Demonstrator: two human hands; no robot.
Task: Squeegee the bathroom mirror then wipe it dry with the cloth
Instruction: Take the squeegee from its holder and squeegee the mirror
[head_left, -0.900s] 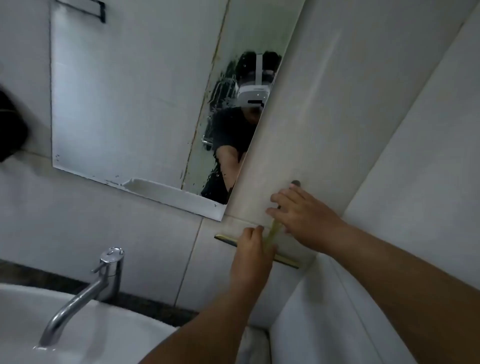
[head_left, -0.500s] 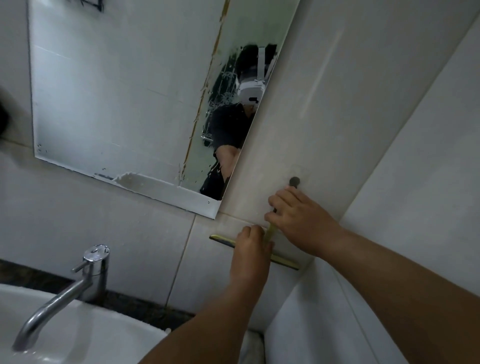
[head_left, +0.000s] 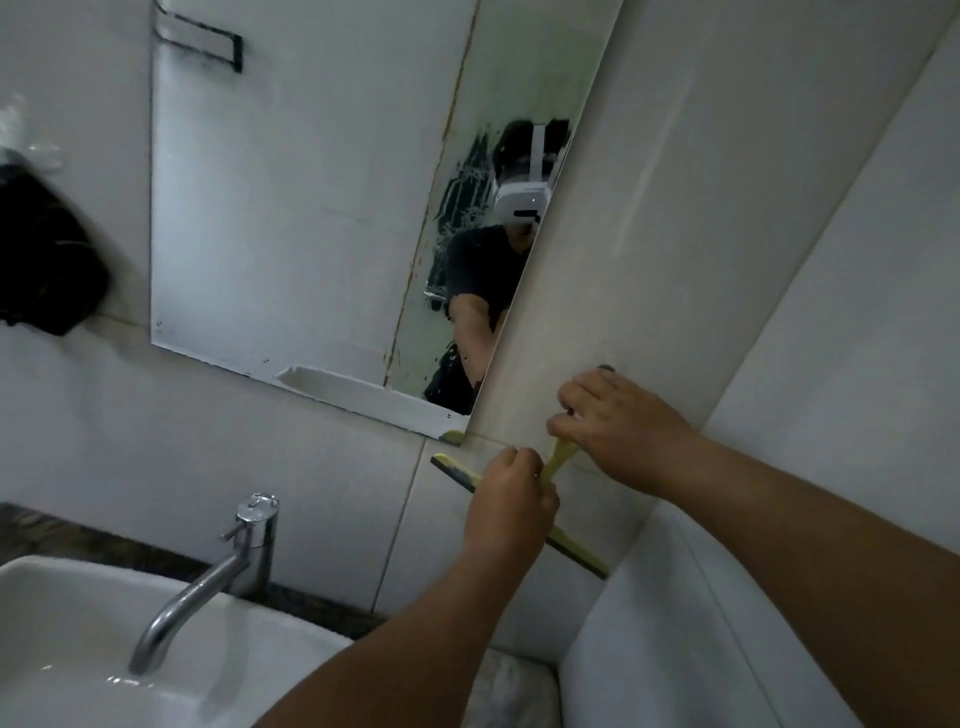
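Chrome faucet (head_left: 228, 566) over white sink (head_left: 62, 623); dark bag (head_left: 47, 265) hangs left.

Mirror (head_left: 291, 218) glass glossy, smeared and streaky toward its right edge, silvering flaked along the bottom edge. Wall tiles (head_left: 675, 182) smooth pale ceramic with a soft sheen; faucet (head_left: 228, 566) polished chrome metal, basin (head_left: 62, 639) glossy white ceramic with wet glints. Squeegee (head_left: 558, 460) yellow-green plastic, matt, with a dark rubber-looking blade strip; black item (head_left: 47, 270) at the left edge looks like matt cloth, blurred.
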